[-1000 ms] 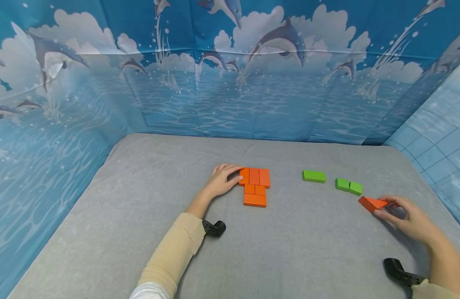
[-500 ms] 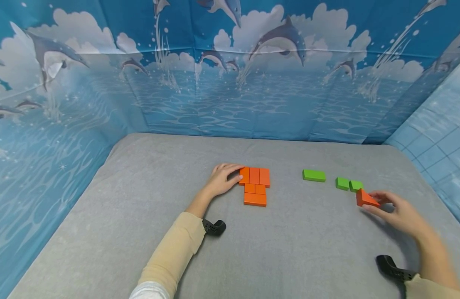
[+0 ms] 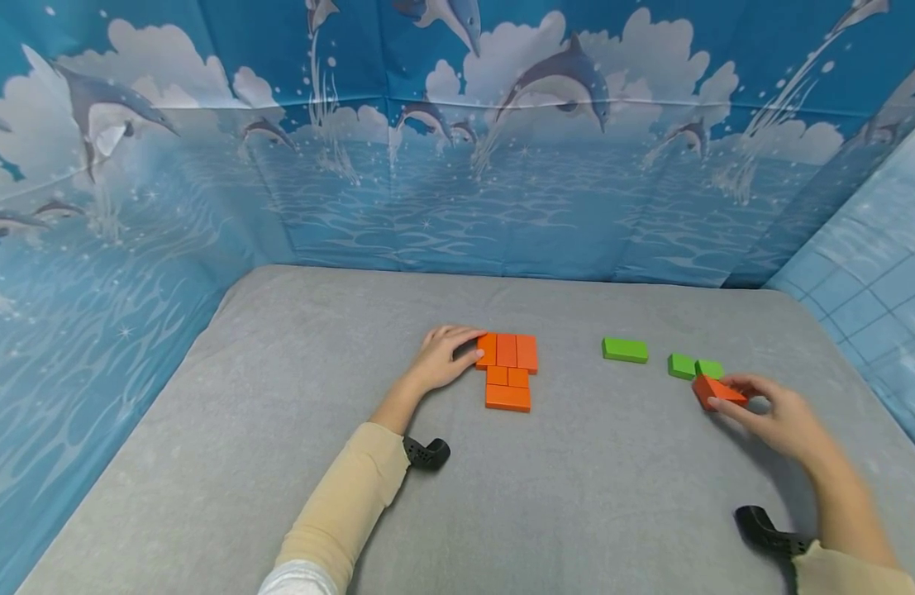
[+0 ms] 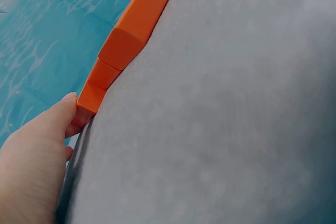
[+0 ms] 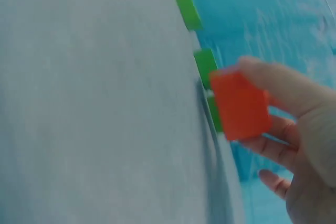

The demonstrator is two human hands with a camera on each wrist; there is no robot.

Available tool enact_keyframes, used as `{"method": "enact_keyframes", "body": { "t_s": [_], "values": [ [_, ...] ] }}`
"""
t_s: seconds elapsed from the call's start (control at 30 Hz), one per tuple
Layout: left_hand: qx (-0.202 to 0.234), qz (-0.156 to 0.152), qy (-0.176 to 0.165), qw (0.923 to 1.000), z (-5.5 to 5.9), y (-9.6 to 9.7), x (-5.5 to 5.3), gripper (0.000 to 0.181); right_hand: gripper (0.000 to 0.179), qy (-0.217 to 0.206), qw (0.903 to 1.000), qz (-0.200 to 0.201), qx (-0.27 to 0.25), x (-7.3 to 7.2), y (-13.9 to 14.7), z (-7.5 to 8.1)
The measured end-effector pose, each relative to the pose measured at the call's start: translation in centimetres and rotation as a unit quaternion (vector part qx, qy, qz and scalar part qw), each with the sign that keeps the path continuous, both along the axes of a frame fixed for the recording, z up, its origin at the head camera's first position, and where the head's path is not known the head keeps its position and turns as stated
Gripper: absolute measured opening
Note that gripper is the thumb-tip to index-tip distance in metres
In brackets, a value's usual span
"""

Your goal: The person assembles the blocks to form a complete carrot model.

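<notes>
A flat cluster of orange blocks (image 3: 507, 369) lies mid-table on the grey cloth (image 3: 353, 330). My left hand (image 3: 444, 357) rests against the cluster's left edge, fingers touching the nearest orange block (image 4: 90, 98). My right hand (image 3: 762, 409) pinches a loose orange block (image 3: 713, 391) between thumb and fingers, lifted just above the cloth, close in front of two small green blocks (image 3: 693, 367). In the right wrist view the orange block (image 5: 240, 103) is blurred, held by the fingertips (image 5: 262, 77) beside the green blocks (image 5: 206, 65).
A longer green block (image 3: 624, 349) lies left of the green pair. Blue dolphin-print walls (image 3: 457, 165) close the table on the left, back and right. Black wrist mounts (image 3: 426, 454) sit at both forearms.
My right hand has carried the loose orange block leftward and slightly up the table, toward the green pair. The left hand and orange cluster have not moved.
</notes>
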State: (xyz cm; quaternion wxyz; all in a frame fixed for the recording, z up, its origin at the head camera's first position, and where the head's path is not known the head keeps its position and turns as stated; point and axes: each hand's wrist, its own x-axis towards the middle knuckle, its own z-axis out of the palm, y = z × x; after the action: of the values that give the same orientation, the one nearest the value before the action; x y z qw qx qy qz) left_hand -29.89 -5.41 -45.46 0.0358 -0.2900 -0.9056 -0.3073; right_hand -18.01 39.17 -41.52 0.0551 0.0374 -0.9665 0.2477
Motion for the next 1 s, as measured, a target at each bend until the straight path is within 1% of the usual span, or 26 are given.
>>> {"method": "enact_keyframes", "body": {
  "t_s": [0.13, 0.2, 0.27, 0.33, 0.4, 0.6, 0.7, 0.77, 0.87, 1.0],
  "values": [
    [0.002, -0.002, 0.001, 1.0000, -0.1, -0.1, 0.1, 0.043, 0.049, 0.023, 0.9993, 0.029, -0.003, -0.3, -2.3, 1.0],
    [0.003, -0.003, 0.001, 1.0000, -0.1, -0.1, 0.1, 0.043, 0.045, 0.056, 0.9967, 0.058, -0.002, -0.6, -3.8, 1.3],
    [0.003, -0.003, 0.002, 1.0000, -0.1, -0.1, 0.1, 0.043, 0.040, 0.098, 0.9908, 0.093, -0.003, -1.0, -5.5, 1.5],
    [0.002, -0.003, 0.003, 1.0000, -0.1, -0.1, 0.0, 0.043, 0.036, 0.136, 0.9819, 0.132, -0.006, -1.4, -7.3, 1.6],
    [0.001, -0.003, 0.003, 1.0000, -0.1, -0.1, 0.0, 0.042, 0.034, 0.154, 0.9744, 0.164, -0.013, -1.8, -9.2, 1.8],
    [0.000, -0.005, 0.000, 1.0000, -0.1, -0.1, -0.1, 0.043, 0.030, 0.123, 0.9655, 0.225, -0.043, -2.4, -14.4, 1.8],
    [-0.002, -0.004, 0.001, 1.0000, -0.1, -0.1, -0.1, 0.043, 0.028, 0.116, 0.9573, 0.259, -0.057, -2.4, -16.7, 1.6],
    [-0.001, -0.004, 0.001, 1.0000, 0.0, -0.1, -0.1, 0.043, 0.029, 0.109, 0.9538, 0.273, -0.065, -2.1, -18.1, 1.4],
    [-0.002, -0.001, 0.000, 1.0000, 0.0, -0.1, -0.1, 0.042, 0.028, 0.095, 0.9520, 0.284, -0.065, -1.7, -19.8, 1.2],
    [-0.002, 0.003, -0.001, 1.0000, 0.0, -0.1, -0.1, 0.043, 0.028, 0.072, 0.9542, 0.285, -0.053, -1.3, -21.4, 1.0]
  ]
}}
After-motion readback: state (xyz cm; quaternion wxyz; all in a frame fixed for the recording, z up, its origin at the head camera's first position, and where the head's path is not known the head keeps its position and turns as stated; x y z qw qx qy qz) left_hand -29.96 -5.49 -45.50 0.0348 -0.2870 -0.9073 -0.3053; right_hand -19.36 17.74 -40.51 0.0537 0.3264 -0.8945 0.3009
